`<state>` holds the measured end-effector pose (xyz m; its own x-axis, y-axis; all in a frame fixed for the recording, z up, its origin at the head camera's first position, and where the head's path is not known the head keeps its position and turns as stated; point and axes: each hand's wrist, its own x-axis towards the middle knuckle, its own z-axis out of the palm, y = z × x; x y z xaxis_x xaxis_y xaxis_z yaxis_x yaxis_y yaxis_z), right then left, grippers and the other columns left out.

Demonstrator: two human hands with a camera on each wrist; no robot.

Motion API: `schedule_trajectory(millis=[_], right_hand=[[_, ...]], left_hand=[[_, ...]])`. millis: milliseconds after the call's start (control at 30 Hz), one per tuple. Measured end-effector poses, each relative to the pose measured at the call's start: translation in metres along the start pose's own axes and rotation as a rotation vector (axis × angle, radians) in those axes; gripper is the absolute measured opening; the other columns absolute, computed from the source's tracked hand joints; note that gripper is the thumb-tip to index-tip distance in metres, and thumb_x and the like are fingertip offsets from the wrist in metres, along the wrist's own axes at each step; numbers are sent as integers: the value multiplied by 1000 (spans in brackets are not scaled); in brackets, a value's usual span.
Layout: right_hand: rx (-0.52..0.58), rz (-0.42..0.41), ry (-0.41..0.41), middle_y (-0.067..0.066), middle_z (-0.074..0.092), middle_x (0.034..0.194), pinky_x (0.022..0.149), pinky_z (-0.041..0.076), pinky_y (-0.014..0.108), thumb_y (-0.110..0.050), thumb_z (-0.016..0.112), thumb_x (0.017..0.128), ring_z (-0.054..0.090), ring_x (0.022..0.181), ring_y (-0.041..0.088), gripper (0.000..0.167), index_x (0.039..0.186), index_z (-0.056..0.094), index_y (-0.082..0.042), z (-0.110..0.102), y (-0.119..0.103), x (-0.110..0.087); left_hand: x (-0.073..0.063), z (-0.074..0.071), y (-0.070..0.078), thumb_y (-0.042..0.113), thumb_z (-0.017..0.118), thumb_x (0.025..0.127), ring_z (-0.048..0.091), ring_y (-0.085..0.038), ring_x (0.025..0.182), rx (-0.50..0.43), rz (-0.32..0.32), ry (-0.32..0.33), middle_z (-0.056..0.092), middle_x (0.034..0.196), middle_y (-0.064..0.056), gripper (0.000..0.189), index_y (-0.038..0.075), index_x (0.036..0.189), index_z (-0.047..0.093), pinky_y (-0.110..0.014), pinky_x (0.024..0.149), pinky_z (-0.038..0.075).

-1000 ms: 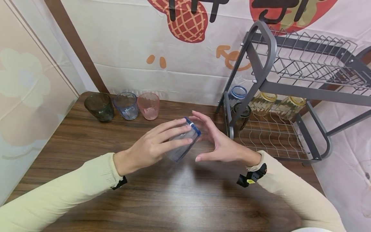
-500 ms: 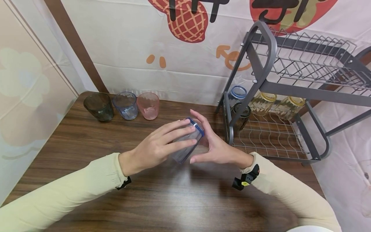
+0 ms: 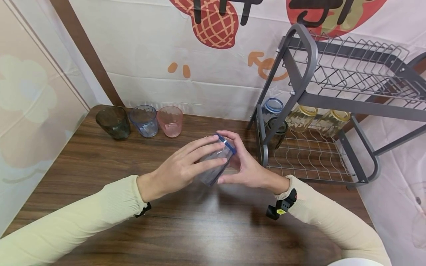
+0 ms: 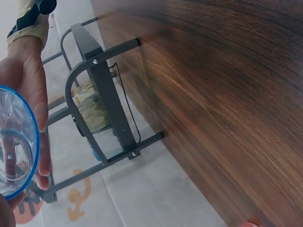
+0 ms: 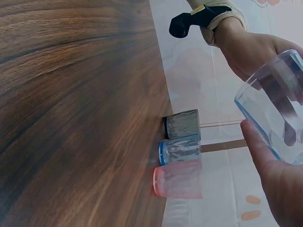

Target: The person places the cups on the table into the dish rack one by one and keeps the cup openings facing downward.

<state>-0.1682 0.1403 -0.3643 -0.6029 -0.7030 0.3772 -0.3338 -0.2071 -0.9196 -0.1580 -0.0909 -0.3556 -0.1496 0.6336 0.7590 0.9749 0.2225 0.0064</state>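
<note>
Both my hands meet at a clear drinking glass with a blue edge (image 3: 213,176), tilted above the table's middle. In the head view my left hand (image 3: 181,166) grips it from the left, fingers spread across its upper side and the thumb hidden. My right hand (image 3: 244,168) cups the blue-edged end, fingers curved behind it and thumb low at the near side. The left wrist view looks into the glass (image 4: 16,113), with the right fingers beside its rim. In the right wrist view the thumb (image 5: 258,144) lies along the edge of the glass (image 5: 277,111).
A dark grey glass (image 3: 114,123), a blue one (image 3: 146,123) and a pink one (image 3: 171,123) stand in a row at the back left. On the right, a grey two-tier rack (image 3: 332,99) holds several upturned glasses, including a yellow-rimmed one (image 3: 301,120), on its lower shelf.
The left hand and glass have shifted slightly right. My right hand has moved a little left, and its fingers have curled in around the glass's blue end.
</note>
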Motion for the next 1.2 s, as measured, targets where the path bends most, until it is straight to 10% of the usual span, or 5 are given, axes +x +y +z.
schedule_trajectory(millis=[600,1200], right_hand=[[-74,-23,56,24,37,150,100,56,37,-24,83,87,54,127,22,93,150,20,4,-1,1,-1],[-165,-14,39,23,40,145,89,61,41,19,79,74,54,125,27,86,143,28,7,-4,-5,-2]], left_hand=[[-6,1,-2,-21,57,86,43,-37,140,41,11,-93,49,146,-20,58,8,136,62,-44,118,40],[-10,-1,-4,-26,55,82,43,-37,139,56,43,-123,47,145,-20,69,13,139,60,-41,116,42]])
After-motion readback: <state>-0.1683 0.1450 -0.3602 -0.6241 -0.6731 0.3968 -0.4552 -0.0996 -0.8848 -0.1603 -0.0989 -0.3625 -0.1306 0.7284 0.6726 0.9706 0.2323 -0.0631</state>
